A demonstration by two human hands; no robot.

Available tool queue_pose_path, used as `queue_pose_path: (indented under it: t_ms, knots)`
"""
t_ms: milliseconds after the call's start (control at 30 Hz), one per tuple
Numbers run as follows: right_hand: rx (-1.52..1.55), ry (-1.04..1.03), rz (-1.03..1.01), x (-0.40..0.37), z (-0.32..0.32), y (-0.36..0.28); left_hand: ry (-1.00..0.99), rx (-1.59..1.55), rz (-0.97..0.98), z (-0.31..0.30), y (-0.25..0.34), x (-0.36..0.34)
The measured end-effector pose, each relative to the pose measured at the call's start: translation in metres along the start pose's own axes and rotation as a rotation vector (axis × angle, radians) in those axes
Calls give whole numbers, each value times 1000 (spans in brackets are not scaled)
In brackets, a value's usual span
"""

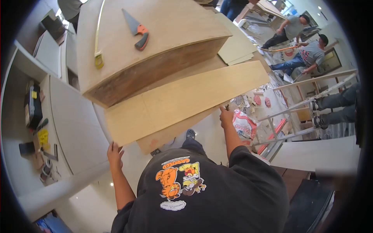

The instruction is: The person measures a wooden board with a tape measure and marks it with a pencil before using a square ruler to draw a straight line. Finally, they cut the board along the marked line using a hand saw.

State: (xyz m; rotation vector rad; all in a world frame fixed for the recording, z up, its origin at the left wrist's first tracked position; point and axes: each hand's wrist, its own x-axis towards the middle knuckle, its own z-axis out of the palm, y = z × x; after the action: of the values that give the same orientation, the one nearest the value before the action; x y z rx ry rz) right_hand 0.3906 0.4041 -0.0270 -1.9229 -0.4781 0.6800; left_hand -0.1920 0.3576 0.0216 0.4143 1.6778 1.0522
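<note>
A long, light wooden board (186, 103) lies slantwise in front of me, beside a large wooden box (155, 42). My left hand (115, 153) is at the board's near left corner, its fingers pressed together against the edge. Farther right, my right hand (226, 116) is closed at the board's near edge, and a small dark thing shows by its fingertips. On top of the box are a handsaw (139, 32) with an orange and black handle and a yellow tape measure (99, 60), its tape drawn out. Another board (155, 143) shows below the long one.
A ladder (287, 110) stands at the right, with a person's legs (336, 103) beside it. Two people (297, 29) are farther back among scraps. A white sack (244, 123) lies near my right hand. Shelves with tools (34, 110) are at the left.
</note>
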Motion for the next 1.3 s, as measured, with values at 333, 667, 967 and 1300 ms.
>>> queue_pose_path:
  t_ms: [333,667,967,1300]
  knots:
    - [57,-184,-73,5,-9,-22,1,-129,20,-10,-43,-23]
    - [-204,-181,-315,-2,-15,5,209,-175,-4,-3,-51,-70]
    - [-322,-306,-470,-43,-1,-7,273,-157,-46,-50,-57,-50]
    - [-434,-390,-537,-84,9,-17,266,-144,-81,-95,-49,-43]
